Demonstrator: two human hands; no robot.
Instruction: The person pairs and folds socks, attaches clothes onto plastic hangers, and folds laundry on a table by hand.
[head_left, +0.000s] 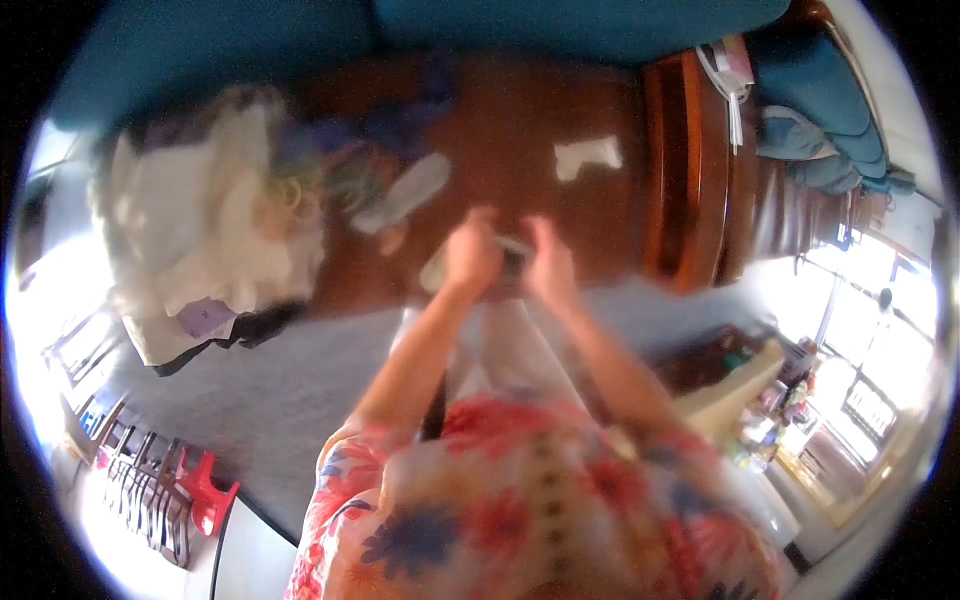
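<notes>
My left hand (474, 252) and my right hand (550, 266) are close together in the middle of the view, both blurred by motion. Between them is a pale, rounded thing (432, 272) with a dark inner part, its kind too smeared to make out. Fingers of both hands curl in at its sides, and part of it sticks out left of my left hand. Beyond the hands, a brown wooden tabletop (500, 130) carries a long whitish item (405, 192) and a small crumpled white piece (588, 158).
White cloth or paper (200, 230) lies heaped on the left, with a purple patch (206, 317) near its edge. Beside it are blurred blue and green bits. Teal sofa cushions (250, 45) line the far side. A red stool (207, 492) stands lower left on the grey floor (230, 410).
</notes>
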